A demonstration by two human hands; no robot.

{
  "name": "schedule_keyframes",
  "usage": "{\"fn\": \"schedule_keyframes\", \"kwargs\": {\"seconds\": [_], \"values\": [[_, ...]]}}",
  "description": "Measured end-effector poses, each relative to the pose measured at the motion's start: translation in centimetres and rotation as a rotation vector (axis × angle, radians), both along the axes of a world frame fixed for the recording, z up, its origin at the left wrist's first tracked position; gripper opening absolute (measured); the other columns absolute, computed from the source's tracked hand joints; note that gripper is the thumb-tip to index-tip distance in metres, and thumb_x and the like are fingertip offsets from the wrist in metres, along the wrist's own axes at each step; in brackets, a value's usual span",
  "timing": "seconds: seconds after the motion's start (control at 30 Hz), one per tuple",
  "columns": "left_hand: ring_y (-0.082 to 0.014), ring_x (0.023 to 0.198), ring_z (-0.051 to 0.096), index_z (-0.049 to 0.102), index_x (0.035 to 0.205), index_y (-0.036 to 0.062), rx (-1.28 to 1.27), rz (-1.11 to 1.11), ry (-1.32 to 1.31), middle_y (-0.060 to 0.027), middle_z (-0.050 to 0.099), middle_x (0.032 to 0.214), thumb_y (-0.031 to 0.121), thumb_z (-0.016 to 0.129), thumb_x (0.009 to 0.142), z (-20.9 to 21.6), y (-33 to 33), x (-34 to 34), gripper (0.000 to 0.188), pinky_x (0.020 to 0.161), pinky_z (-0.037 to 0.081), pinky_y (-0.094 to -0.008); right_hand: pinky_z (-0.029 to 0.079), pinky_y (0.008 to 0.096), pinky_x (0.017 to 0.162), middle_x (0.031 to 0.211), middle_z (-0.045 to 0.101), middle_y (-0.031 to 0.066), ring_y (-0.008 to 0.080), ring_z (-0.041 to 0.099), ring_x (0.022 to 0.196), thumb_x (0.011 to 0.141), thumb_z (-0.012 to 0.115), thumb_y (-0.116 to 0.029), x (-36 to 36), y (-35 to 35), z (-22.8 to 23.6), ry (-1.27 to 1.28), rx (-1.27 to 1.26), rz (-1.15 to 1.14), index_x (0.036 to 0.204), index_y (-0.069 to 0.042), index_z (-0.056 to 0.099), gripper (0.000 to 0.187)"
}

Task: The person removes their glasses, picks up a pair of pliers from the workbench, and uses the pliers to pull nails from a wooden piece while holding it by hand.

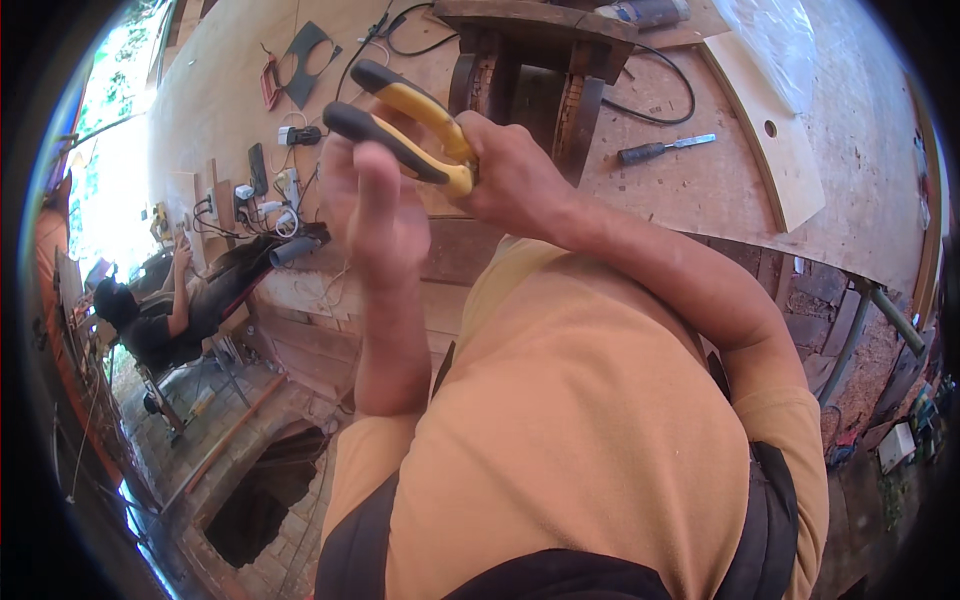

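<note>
My right hand (515,175) is closed round the head end of a pair of pliers (425,165) with yellow and black handles. The handles are spread apart and point up and to the left; the jaws are hidden inside my fist. Just below and behind the handle ends is my left hand (385,220), its fingers loosely apart with nothing gripped in them. Some of its fingers are hidden behind the lower handle. A dark wooden frame (540,30) stands on the bench beyond my hands. To its right lies a chisel (665,149) with a dark handle.
A pale board with a hole (795,165) and clear plastic sheeting (770,40) lie on the workbench (690,190) at right. At left are plugs and cables (285,200) and a dark cut plate (310,62). Another person (150,320) sits far left. A dark floor opening (265,495) lies lower left.
</note>
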State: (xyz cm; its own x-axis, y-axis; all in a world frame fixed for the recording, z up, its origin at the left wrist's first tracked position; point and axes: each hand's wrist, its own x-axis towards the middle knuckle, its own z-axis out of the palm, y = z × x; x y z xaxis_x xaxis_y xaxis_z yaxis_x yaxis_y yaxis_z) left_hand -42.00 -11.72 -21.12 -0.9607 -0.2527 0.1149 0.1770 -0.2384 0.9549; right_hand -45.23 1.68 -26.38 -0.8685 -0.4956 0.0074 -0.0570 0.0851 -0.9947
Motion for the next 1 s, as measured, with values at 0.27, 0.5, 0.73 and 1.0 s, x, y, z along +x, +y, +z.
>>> {"fn": "schedule_keyframes", "kwargs": {"seconds": [0.27, 0.5, 0.73, 1.0], "values": [[-0.0301, 0.102, 0.067, 0.057, 0.093, 0.0035, 0.018, -0.090, 0.039, -0.0153, 0.067, 0.099, 0.017, 0.070, 0.096, 0.4, -1.3, -7.6, 0.019, 0.099, 0.053, -0.0480, 0.056, 0.0445, 0.073, 0.090, 0.069, 0.0226, 0.0403, 0.069, 0.081, 0.069, 0.090, -0.028, -5.4, 2.4, 1.5, 0.214, 0.095, 0.188, 0.112, 0.003, 0.058, 0.062], [-0.0262, 0.125, 0.059, 0.070, 0.115, -0.0039, -0.235, -0.090, 0.189, -0.0145, 0.065, 0.129, -0.003, 0.062, 0.093, -0.9, -2.6, -13.0, 0.024, 0.112, 0.041, -0.0367, 0.045, 0.0469, 0.098, 0.109, 0.064, 0.0246, 0.0412, 0.058, 0.114, 0.090, 0.069, -0.038, -11.8, 8.7, -0.8, 0.541, 0.490, -0.473, 0.112, 0.005, 0.062, 0.049], [-0.0254, 0.125, 0.059, 0.068, 0.118, -0.0043, -0.412, -0.065, 0.213, -0.0153, 0.065, 0.129, -0.007, 0.059, 0.092, -5.0, -3.1, -15.7, 0.027, 0.111, 0.043, -0.0379, 0.046, 0.0484, 0.092, 0.096, 0.067, 0.0215, 0.0396, 0.061, 0.102, 0.092, 0.066, -0.041, -11.7, 7.6, -3.8, 0.640, 0.635, -0.385, 0.099, 0.001, 0.064, 0.043], [-0.0238, 0.119, 0.062, 0.068, 0.117, -0.0034, -0.417, -0.153, 0.226, -0.0146, 0.064, 0.130, -0.007, 0.058, 0.091, -2.9, -0.3, -15.2, 0.027, 0.106, 0.047, -0.0362, 0.046, 0.0486, 0.087, 0.089, 0.066, 0.0184, 0.0376, 0.062, 0.093, 0.091, 0.066, -0.041, -11.6, 7.8, -4.8, 0.682, 0.656, -0.439, 0.087, -0.002, 0.063, 0.039]]}}
